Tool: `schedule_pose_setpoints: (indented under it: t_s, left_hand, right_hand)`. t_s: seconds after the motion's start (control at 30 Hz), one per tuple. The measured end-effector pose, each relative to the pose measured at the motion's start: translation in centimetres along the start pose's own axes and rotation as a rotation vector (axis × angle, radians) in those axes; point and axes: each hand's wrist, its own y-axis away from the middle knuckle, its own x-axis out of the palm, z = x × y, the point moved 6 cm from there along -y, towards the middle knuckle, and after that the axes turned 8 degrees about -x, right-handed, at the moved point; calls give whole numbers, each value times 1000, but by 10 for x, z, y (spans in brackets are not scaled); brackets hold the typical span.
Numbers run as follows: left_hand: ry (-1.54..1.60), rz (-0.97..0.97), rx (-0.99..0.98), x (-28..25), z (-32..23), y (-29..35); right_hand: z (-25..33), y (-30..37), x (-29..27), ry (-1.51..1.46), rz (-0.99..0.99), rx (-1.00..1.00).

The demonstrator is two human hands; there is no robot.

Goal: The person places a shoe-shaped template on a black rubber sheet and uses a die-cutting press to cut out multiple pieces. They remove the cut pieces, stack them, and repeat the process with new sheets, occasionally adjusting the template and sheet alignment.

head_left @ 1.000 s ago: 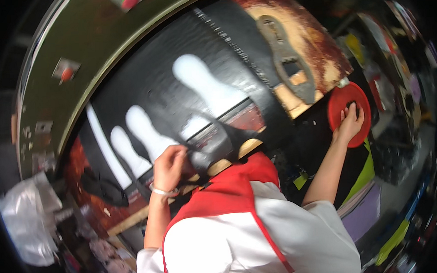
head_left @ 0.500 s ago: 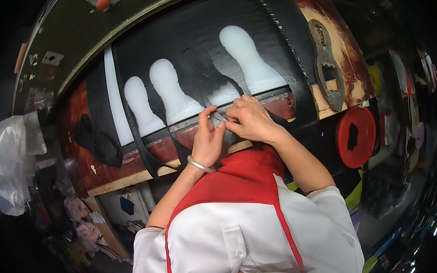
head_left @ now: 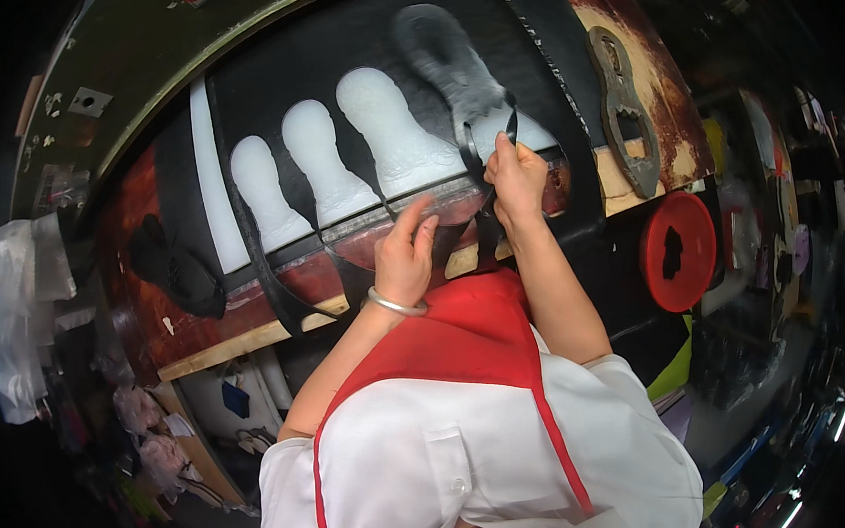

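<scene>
My right hand (head_left: 518,181) pinches the near end of a black shoe-shaped cut-out piece (head_left: 455,66) of sheet material. The piece is lifted and smeared by motion, and partly covers the rightmost white opening (head_left: 511,133). Thin dark strips hang from its near end. My left hand (head_left: 405,260) hovers by the front edge of the board, thumb and forefinger apart, holding nothing that I can see. A black sheet (head_left: 306,55) lies in front of me, with sole-shaped openings (head_left: 392,132) showing white underneath. Narrow black strips (head_left: 269,282) of the sheet droop over the front edge.
A metal cutting die (head_left: 628,119) rests on the board's right end. Below it is a red round tray (head_left: 700,273) with a black scrap in it. Black cut pieces (head_left: 174,272) lie on the left end. A green machine beam (head_left: 239,44) spans the far side.
The black cut-out piece has come up off the third opening, baring white, and moved right and away with my right hand. My hands have separated; the left stays near the edge.
</scene>
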Motion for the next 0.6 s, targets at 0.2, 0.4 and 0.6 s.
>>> schedule_pose_setpoints:
  t_s: [0.2,0.4,0.6]
  left_hand:
    - [-635,-85,181,-32,-51,2]
    - [-534,260,393,27,-74,-15]
    - [-413,141,458,33,-61,-15]
  right_hand:
    - [20,7,10,295,135,-249]
    - [51,17,28,507,253,-477]
    - [47,-8,31,649,-51,-501]
